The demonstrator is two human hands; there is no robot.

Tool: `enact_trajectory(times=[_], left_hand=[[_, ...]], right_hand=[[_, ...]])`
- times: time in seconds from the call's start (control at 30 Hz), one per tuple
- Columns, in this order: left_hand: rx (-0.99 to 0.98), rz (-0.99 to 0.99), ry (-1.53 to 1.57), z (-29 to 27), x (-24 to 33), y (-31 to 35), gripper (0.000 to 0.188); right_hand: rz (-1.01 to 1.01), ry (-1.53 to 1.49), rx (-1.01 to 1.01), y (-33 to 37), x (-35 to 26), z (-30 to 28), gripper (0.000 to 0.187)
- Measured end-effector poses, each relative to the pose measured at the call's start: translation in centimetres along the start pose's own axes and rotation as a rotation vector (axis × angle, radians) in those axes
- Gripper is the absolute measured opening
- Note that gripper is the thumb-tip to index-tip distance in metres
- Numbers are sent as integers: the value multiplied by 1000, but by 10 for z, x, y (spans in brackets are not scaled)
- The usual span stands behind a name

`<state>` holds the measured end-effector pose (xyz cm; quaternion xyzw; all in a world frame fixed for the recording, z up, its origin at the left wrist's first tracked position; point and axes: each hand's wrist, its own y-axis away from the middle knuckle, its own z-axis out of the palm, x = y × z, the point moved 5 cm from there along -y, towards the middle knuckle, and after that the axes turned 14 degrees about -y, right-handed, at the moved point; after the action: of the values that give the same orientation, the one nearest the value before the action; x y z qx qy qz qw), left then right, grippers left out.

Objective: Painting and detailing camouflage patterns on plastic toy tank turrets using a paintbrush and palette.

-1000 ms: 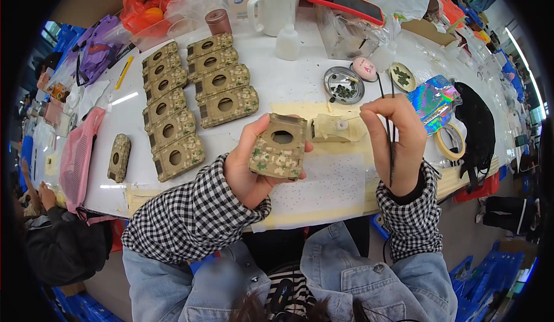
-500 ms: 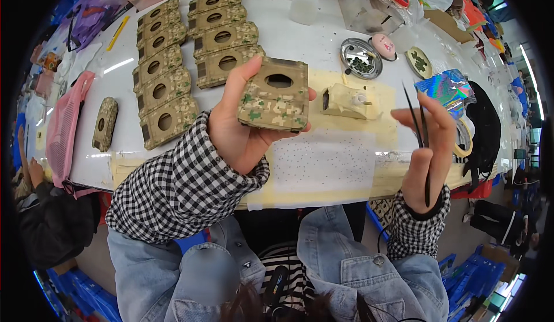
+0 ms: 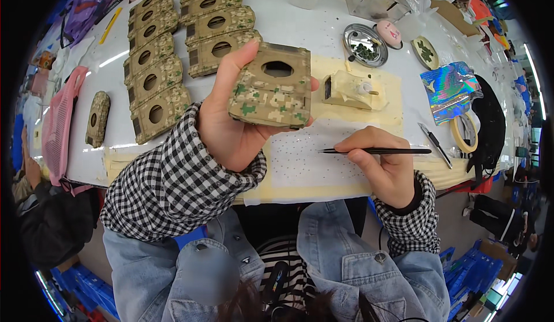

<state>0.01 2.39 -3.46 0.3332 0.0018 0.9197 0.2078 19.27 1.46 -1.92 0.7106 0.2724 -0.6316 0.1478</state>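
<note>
My left hand [image 3: 231, 114] is closed round a camouflage-painted model tank hull [image 3: 274, 94], held up over the table with its oval hole facing me. Black tweezers [image 3: 381, 150] lie level in my right hand [image 3: 384, 163], pinched between thumb and fingers. Their tips point left, just over a white sheet [image 3: 311, 160] dotted with many tiny dark specks. Whether the tips hold a speck is too small to tell. Beyond the sheet, a cream block [image 3: 355, 90] with a small white peg on top sits on yellowish tape.
Two rows of similar camouflage hulls [image 3: 150, 82] stand at the left, with another piece [image 3: 98, 118] apart from them. To the right are a round metal dish [image 3: 365, 45] of green bits, a shiny foil pouch [image 3: 453, 92], a tape roll [image 3: 464, 133] and a pen [image 3: 435, 145].
My right hand has come down and left to the dotted sheet, turning the tweezers from upright to level. The hull in my left hand has come slightly closer.
</note>
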Motion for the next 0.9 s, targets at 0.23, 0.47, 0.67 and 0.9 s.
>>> enact_trajectory(times=[0.23, 0.47, 0.67, 0.9], left_hand=[[2, 3, -24, 2, -1, 1, 52], [7, -4, -34, 2, -1, 1, 51], [8, -8, -52, 2, -1, 1, 51], [-15, -23, -42, 3, -1, 0, 52]], right_hand=[[16, 35, 9, 0, 3, 1, 9], [25, 15, 9, -1, 5, 1, 9], [29, 10, 8, -1, 6, 2, 9], [25, 10, 2, 0, 6, 0, 9]])
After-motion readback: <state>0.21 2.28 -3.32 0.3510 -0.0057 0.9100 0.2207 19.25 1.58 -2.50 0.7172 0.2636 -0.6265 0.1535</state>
